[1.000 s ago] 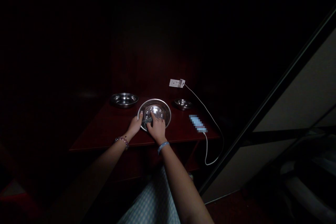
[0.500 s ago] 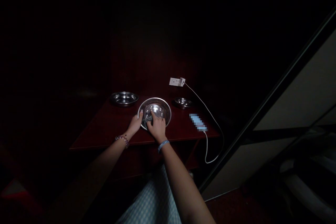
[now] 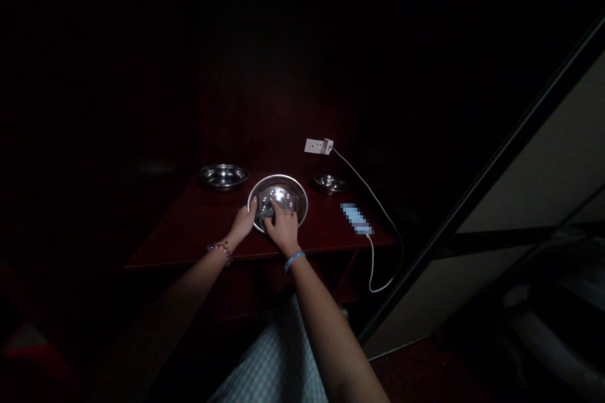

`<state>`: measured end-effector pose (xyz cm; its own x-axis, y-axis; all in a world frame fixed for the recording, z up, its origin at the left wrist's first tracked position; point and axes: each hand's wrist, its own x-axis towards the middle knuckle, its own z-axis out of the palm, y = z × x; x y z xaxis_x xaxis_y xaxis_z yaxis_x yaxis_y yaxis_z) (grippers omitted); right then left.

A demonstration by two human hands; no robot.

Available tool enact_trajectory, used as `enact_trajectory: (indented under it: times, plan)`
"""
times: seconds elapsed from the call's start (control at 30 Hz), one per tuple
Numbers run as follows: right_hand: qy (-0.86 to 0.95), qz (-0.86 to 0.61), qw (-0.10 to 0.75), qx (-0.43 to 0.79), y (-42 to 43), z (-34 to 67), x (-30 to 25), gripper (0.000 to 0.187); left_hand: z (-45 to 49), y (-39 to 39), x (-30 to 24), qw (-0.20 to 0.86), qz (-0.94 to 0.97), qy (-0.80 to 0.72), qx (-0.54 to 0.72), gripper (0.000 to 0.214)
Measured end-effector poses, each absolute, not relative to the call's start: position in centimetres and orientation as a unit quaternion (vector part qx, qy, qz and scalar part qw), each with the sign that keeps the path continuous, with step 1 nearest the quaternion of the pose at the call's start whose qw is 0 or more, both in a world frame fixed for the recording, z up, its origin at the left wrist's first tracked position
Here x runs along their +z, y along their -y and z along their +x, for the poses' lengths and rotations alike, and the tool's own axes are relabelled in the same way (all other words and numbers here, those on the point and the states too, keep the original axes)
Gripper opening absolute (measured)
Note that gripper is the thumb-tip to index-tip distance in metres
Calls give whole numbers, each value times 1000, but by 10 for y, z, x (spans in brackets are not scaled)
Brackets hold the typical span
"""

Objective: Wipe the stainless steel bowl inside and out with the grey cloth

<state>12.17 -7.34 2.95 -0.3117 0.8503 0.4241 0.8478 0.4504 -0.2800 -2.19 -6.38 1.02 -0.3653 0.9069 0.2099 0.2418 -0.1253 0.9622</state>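
On the dark red bench point(image 3: 189, 233), middle, a steel bowl point(image 3: 289, 196) sits close to the near edge. My judgement of the risk: hard pressure from above could make the bowl skid or tip off the edge, and the light is poor. Left hand point(image 3: 243, 223) has its grip closed on the bowl's near-left rim. Right hand point(image 3: 283, 231) has its grip curled tight on a grey cloth point(image 3: 263, 211) inside the bowl.
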Motion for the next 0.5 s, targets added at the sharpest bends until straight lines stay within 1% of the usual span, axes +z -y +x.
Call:
enact_trajectory:
  times: [0.17, 0.27, 0.37, 0.5]
  plan:
    - [812, -512, 281, 22, 74, 123, 29, 56, -21, 65, 13, 280, 491, -598, 568, 54]
    - [810, -489, 320, 41, 74, 125, 28, 55, -22, 64, 12, 275, 484, -602, 573, 52]
    - [772, -480, 414, 51, 73, 131, 27, 56, -24, 62, 9, 274, 454, -617, 581, 53]
    - [615, -554, 558, 53, 63, 142, 18, 61, -29, 57, 4, 257, 406, -636, 604, 57]
